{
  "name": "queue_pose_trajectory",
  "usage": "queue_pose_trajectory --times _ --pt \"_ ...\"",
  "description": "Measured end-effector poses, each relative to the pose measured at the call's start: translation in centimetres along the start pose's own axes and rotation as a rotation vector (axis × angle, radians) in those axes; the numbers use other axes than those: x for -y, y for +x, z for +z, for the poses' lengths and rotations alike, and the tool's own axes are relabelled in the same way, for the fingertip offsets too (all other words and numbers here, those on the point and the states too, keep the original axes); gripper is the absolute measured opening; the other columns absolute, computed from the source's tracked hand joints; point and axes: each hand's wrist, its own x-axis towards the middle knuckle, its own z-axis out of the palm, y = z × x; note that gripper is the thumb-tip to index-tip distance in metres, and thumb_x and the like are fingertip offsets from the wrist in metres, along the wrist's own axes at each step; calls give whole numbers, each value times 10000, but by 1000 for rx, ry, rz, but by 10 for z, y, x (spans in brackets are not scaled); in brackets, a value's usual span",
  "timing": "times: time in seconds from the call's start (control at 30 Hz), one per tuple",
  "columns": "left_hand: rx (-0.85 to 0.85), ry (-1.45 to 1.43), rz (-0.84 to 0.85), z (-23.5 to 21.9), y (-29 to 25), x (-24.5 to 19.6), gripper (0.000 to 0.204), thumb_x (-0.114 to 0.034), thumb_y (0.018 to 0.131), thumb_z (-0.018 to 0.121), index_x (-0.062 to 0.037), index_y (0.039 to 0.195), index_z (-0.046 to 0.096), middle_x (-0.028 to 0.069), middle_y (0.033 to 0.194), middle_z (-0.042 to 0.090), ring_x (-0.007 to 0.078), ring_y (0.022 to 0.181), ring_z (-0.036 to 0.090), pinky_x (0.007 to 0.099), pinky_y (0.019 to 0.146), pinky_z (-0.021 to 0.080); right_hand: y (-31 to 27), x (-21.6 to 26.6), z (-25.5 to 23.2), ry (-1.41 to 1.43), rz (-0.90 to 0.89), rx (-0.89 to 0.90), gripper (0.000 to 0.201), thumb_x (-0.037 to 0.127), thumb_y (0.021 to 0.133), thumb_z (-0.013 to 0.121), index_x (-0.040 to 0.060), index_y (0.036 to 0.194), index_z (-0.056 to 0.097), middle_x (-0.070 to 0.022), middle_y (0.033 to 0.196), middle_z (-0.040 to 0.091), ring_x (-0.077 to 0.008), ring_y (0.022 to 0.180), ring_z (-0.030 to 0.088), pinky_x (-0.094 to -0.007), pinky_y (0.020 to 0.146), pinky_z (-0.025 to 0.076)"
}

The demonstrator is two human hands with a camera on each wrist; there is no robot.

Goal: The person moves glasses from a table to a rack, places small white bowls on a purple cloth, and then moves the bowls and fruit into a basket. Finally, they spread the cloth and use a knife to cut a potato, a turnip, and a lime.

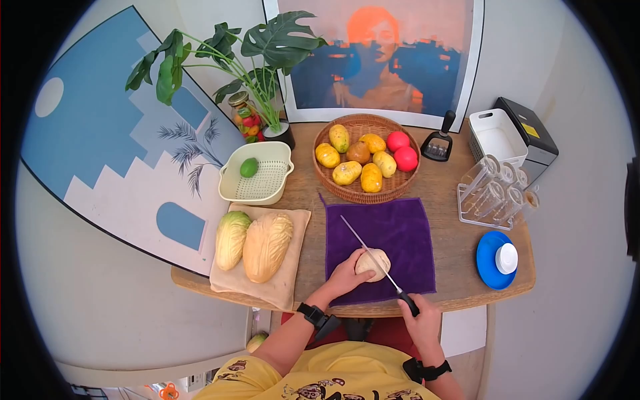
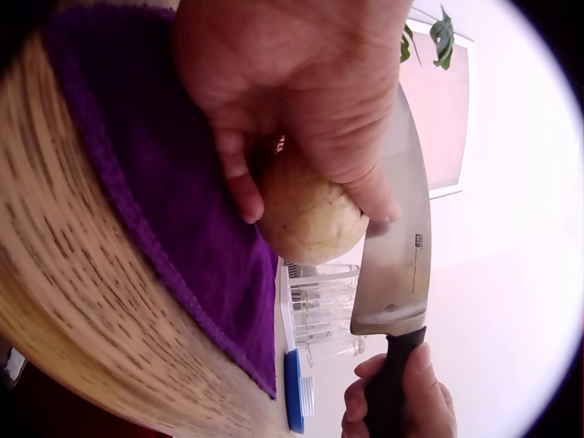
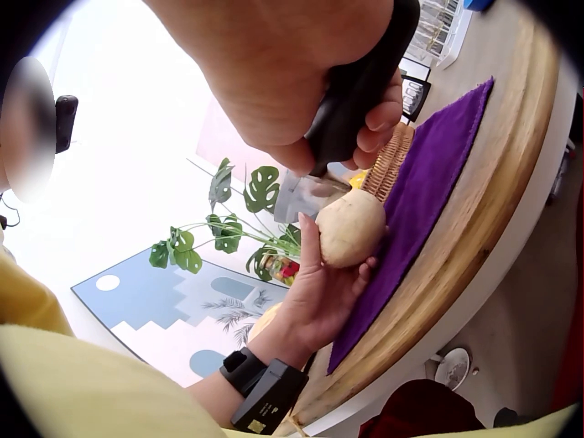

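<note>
A pale, round root vegetable (image 1: 377, 269) sits over the purple cloth (image 1: 407, 233) in front of the person. The left hand (image 1: 344, 276) grips it from the left, thumb and fingers round its sides. In the left wrist view the left thumb overlaps the wide blade of the kitchen knife (image 2: 394, 265). The right hand (image 1: 423, 319) holds the knife by its black handle (image 1: 408, 303). Seen from the head, the blade crosses the top of the vegetable (image 3: 351, 228) diagonally, tip pointing away to the upper left. The vegetable looks whole, with no cut showing.
Two cabbages (image 1: 267, 247) lie on a beige cushion (image 1: 280, 293) at left. Behind stand a pale green colander (image 1: 273, 190) and a wicker basket (image 1: 365, 196) of fruit. Glasses in a rack (image 1: 490, 193) and a blue plate (image 1: 490, 277) occupy the right side.
</note>
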Motion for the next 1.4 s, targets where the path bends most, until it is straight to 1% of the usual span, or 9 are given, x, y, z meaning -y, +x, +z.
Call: queue_pose_trajectory --times 0.07,0.13,0.23,0.37,0.43,0.57,0.87,1.13,1.4 --pt "7 -15 2 0 1 2 620 -295 915 745 -123 1437 459 140 1295 633 279 1207 624 370 1008 486 1 -1 1 17 0 20 254 243 887 766 2 938 704 -184 784 679 -385 700 660 -445 622 501" --pt "-1 0 12 0 1 6 617 -296 917 742 -128 1439 459 136 1294 633 275 1205 623 370 1010 485 2 -5 5 10 5 -36 254 242 888 764 0 939 704 -186 789 679 -387 706 662 -448 628 503" --pt "7 -1 0 -1 -2 -7 614 -296 917 741 -134 1439 461 134 1296 632 272 1203 622 372 1010 485 4 -7 5 11 29 -68 262 245 889 763 -4 946 706 -188 799 684 -389 714 665 -446 631 507" --pt "7 -16 21 -1 -1 -5 609 -299 920 737 -139 1439 462 133 1298 631 274 1201 621 376 1008 487 4 -7 2 -18 63 -46 273 254 890 763 -5 956 709 -195 804 686 -392 716 667 -443 633 510" --pt "7 17 -3 -1 -2 -9 605 -302 923 733 -138 1439 462 135 1300 629 280 1205 620 377 1008 488 1 -9 2 -68 37 -17 279 262 890 764 -4 955 708 -199 796 683 -394 713 667 -444 630 510" --pt "4 25 -6 -1 -3 -9 603 -304 925 730 -137 1438 462 138 1303 629 286 1211 619 378 1010 487 0 -5 2 -41 44 -18 277 264 890 763 -1 948 707 -200 786 680 -395 709 666 -449 626 507" --pt "0 11 18 0 -1 -7 598 -302 926 730 -133 1435 466 138 1308 628 289 1220 614 381 1016 484 4 -8 3 -48 10 -81 264 252 885 765 1 940 707 -194 791 680 -392 717 662 -447 629 506" --pt "3 31 -27 -1 -3 -13 602 -296 926 730 -121 1436 463 142 1318 626 290 1227 611 380 1021 482 0 -5 1 -67 11 -40 264 255 880 772 5 938 709 -186 768 677 -392 699 663 -448 618 508" --pt "-11 36 2 0 0 2 624 -310 925 732 -112 1446 451 158 1302 635 300 1216 623 381 1014 486 1 -1 0 -51 -22 -25 256 251 882 770 9 937 710 -183 786 684 -386 699 665 -443 623 512"
